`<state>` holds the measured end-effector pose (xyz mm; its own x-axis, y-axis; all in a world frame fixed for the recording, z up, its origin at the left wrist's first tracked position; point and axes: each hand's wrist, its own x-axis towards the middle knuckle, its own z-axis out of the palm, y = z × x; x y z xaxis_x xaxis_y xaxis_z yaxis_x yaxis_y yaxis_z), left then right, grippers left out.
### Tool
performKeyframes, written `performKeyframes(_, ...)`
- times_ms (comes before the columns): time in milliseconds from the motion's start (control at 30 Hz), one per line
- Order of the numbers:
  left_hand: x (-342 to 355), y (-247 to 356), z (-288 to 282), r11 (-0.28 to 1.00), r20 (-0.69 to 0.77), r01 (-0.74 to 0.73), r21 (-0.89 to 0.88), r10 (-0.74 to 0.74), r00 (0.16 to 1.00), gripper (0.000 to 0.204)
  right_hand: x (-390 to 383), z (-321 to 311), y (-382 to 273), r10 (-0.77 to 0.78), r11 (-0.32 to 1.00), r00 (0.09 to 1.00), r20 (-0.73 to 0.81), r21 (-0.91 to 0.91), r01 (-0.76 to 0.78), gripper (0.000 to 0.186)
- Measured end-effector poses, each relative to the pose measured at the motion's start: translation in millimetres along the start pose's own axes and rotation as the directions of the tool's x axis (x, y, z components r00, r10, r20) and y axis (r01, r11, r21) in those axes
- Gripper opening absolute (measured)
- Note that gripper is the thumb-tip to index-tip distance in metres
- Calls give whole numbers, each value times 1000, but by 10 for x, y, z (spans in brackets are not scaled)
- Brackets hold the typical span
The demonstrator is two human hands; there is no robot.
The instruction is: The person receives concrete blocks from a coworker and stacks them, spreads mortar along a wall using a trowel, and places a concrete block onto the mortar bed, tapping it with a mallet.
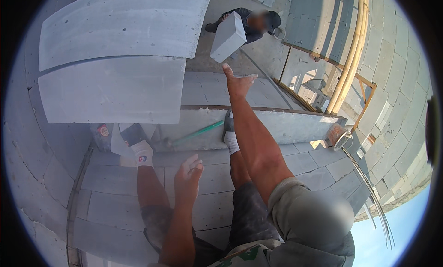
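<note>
A light grey building block [229,38] is held up from below by a co-worker in dark clothes and a dark cap [275,19]. My right hand [238,85] reaches out with an outstretched arm, thumb and fingers spread, nothing in the palm. Its tip appears just under the block's lower corner; whether they touch, I cannot tell. My left hand [188,175] hangs nearer my body, fingers loosely bent and dusty, with nothing visible in it. Two large pale grey blocks or panels [110,89] lie one beyond the other at the upper left.
My feet stand by a narrow grey ledge [277,124] with a green-handled tool [200,130] along it. A bucket [336,134] sits at the right, near thin metal rods [369,188]. Bamboo poles [351,50] rise beside a block wall [392,87]. The co-worker's floor lies lower.
</note>
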<state>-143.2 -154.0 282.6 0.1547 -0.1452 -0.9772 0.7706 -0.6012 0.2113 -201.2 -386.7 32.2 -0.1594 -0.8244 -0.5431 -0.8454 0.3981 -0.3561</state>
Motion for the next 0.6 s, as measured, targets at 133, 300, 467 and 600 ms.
performKeyframes(133,1,-111,-79,999,33,39,-37,-38,999,56,53,222,-434,188,982,981,-36,-6,-189,148)
performKeyframes(300,-18,-102,-106,998,39,53,-34,-51,998,55,-444,604,-587,193,976,978,-75,-87,-199,137)
performKeyframes(467,-36,-51,-110,990,54,17,-139,-10,999,54,-616,424,-609,61,996,998,-33,-67,-63,105)
performKeyframes(600,-79,-115,-183,980,43,-20,-196,29,999,54,-722,-163,-552,-68,966,995,80,-244,85,83)
